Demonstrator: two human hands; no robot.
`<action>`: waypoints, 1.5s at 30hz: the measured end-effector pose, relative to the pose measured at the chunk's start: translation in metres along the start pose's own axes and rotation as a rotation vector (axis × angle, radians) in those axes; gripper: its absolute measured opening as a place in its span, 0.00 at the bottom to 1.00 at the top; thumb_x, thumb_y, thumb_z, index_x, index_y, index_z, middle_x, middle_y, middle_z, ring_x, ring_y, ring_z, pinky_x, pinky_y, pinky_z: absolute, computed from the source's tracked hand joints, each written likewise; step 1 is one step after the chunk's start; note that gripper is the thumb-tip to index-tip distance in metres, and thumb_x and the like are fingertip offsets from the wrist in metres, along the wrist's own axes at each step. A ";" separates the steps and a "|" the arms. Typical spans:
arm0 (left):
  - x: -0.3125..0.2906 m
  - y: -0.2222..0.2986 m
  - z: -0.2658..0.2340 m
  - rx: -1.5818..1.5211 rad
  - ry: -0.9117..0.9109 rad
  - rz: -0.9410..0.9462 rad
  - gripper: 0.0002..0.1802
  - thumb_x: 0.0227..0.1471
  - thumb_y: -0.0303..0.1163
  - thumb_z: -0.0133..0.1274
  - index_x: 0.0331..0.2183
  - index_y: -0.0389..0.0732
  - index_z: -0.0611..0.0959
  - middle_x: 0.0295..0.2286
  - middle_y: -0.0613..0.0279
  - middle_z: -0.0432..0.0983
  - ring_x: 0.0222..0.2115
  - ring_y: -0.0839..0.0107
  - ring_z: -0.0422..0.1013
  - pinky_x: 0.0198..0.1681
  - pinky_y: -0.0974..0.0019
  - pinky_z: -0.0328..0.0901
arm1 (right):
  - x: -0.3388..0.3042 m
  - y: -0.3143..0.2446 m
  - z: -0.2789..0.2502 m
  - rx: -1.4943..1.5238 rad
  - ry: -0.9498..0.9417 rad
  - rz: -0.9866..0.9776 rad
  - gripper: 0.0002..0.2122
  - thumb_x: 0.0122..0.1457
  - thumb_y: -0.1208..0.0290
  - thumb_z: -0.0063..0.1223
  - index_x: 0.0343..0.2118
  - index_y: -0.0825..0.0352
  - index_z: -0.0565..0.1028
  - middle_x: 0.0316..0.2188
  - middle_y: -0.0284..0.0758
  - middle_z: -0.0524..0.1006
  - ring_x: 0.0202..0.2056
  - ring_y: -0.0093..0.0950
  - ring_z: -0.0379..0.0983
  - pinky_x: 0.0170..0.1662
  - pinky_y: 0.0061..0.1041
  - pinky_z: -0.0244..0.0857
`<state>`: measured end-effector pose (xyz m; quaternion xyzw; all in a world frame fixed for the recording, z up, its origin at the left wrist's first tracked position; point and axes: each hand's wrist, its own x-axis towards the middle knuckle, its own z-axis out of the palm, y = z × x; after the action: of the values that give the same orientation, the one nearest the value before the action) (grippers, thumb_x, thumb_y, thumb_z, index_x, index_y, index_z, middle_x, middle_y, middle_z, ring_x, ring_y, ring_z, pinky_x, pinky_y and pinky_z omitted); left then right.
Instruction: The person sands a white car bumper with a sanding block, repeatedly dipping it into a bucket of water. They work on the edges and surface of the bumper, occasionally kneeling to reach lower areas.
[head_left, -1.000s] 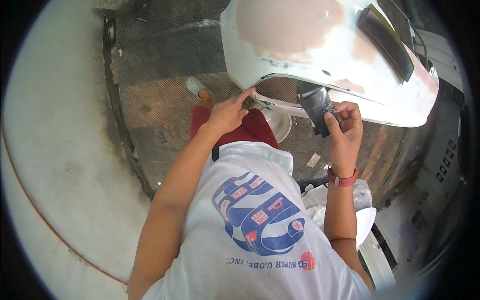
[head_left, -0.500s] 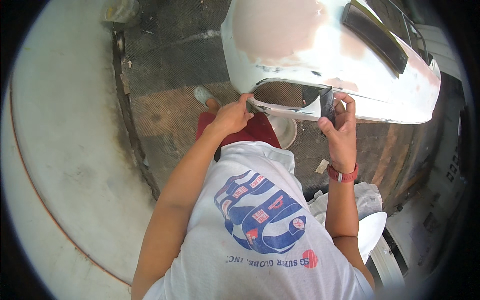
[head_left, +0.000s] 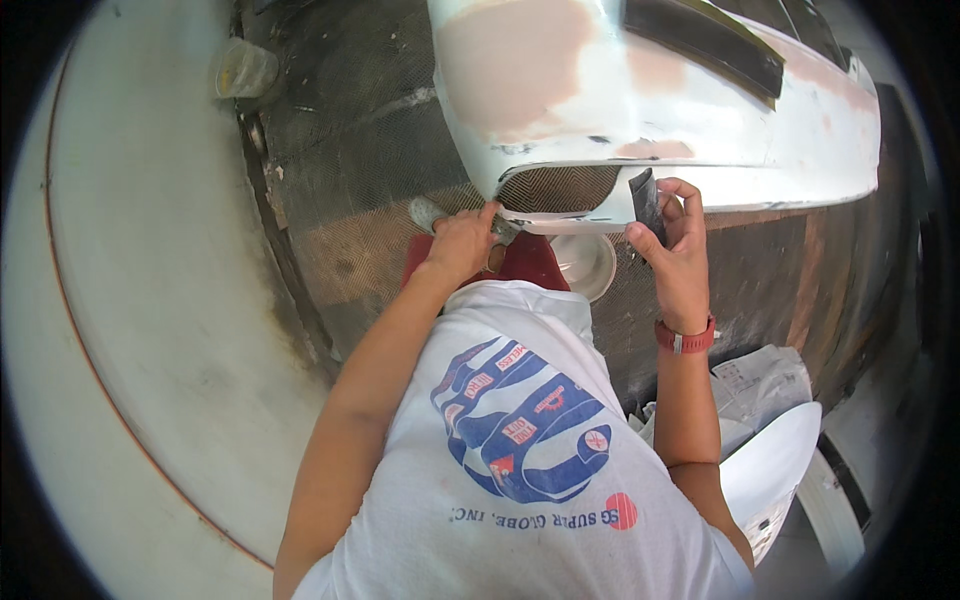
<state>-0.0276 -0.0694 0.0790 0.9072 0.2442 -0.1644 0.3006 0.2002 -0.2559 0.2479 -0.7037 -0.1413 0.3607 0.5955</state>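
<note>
A white car bumper [head_left: 740, 160] with pinkish-brown patches of filler lies across the far side in front of me. My left hand [head_left: 465, 242] holds its near left corner, fingers curled at the edge beside an oval opening. Between thumb and fingers, my right hand [head_left: 680, 245] pinches a dark folded piece of sandpaper [head_left: 646, 205] upright by the right end of that opening. This hand is close to the bumper's lower edge; whether the sandpaper touches the surface I cannot tell. A long dark strip with a yellowish edge [head_left: 710, 45] rests on top of the bumper.
Below the bumper a round whitish basin [head_left: 585, 265] sits on the dark textured floor mat [head_left: 350, 170]. A translucent tub [head_left: 245, 70] stands at the far left. Crumpled paper sheets [head_left: 765, 385] and a white curved panel [head_left: 775, 465] lie to my right.
The view has shifted, so the bumper and strip appear farther up and left. Both hands keep their holds, with the right hand and sandpaper slightly left in the picture.
</note>
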 end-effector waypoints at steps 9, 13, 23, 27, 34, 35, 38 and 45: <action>0.033 -0.005 -0.022 0.197 -0.113 0.232 0.20 0.66 0.39 0.58 0.53 0.36 0.80 0.37 0.47 0.86 0.42 0.48 0.82 0.47 0.47 0.74 | -0.044 0.010 0.002 -0.072 0.306 -0.141 0.31 0.59 0.73 0.75 0.61 0.64 0.67 0.49 0.34 0.78 0.51 0.24 0.75 0.58 0.26 0.69; 0.050 -0.005 -0.028 0.203 -0.152 0.284 0.17 0.67 0.42 0.57 0.40 0.37 0.84 0.30 0.47 0.85 0.36 0.45 0.83 0.43 0.45 0.74 | -0.073 0.028 0.016 0.054 0.594 -0.062 0.26 0.64 0.76 0.68 0.62 0.65 0.67 0.49 0.36 0.79 0.51 0.24 0.75 0.58 0.27 0.69; 0.074 -0.009 -0.040 0.304 -0.212 0.505 0.21 0.65 0.49 0.60 0.33 0.40 0.87 0.26 0.44 0.85 0.31 0.44 0.83 0.36 0.42 0.74 | -0.180 0.121 0.096 0.489 1.233 0.037 0.14 0.76 0.68 0.50 0.58 0.69 0.72 0.51 0.43 0.81 0.43 0.32 0.84 0.49 0.31 0.78; 0.072 0.004 -0.048 0.410 -0.190 0.577 0.18 0.65 0.47 0.61 0.34 0.40 0.87 0.25 0.46 0.84 0.30 0.44 0.83 0.35 0.43 0.74 | -0.218 0.187 0.113 0.806 1.439 0.126 0.14 0.76 0.67 0.51 0.56 0.70 0.72 0.46 0.46 0.83 0.39 0.38 0.86 0.42 0.34 0.83; 0.068 0.011 -0.042 0.685 -0.179 0.542 0.26 0.64 0.57 0.59 0.34 0.41 0.88 0.21 0.42 0.82 0.25 0.39 0.81 0.30 0.41 0.73 | -0.209 0.318 0.099 1.109 1.372 0.263 0.13 0.76 0.68 0.50 0.55 0.70 0.73 0.44 0.45 0.84 0.37 0.33 0.86 0.40 0.32 0.82; 0.066 0.015 -0.038 0.740 -0.176 0.533 0.28 0.63 0.59 0.60 0.34 0.41 0.88 0.20 0.43 0.81 0.24 0.39 0.81 0.30 0.41 0.73 | -0.200 0.338 0.092 1.103 1.334 0.318 0.13 0.76 0.68 0.50 0.55 0.70 0.73 0.44 0.44 0.84 0.36 0.32 0.85 0.39 0.31 0.82; 0.063 0.048 -0.027 0.825 -0.254 0.363 0.27 0.61 0.56 0.64 0.35 0.38 0.89 0.25 0.42 0.84 0.28 0.38 0.81 0.34 0.43 0.74 | -0.164 0.420 0.060 0.991 1.165 0.473 0.15 0.74 0.67 0.54 0.56 0.71 0.74 0.43 0.44 0.84 0.37 0.33 0.86 0.39 0.31 0.80; 0.070 0.039 -0.014 0.706 -0.255 0.526 0.26 0.61 0.35 0.68 0.55 0.30 0.83 0.47 0.43 0.86 0.45 0.43 0.83 0.50 0.49 0.75 | -0.074 0.663 -0.017 -0.169 0.746 0.749 0.18 0.62 0.71 0.60 0.56 0.59 0.79 0.43 0.49 0.85 0.45 0.49 0.84 0.51 0.47 0.76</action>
<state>0.0533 -0.0642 0.0773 0.9577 -0.1043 -0.2662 0.0321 0.0069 -0.4815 -0.3495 -0.8319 0.3122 0.2612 0.3772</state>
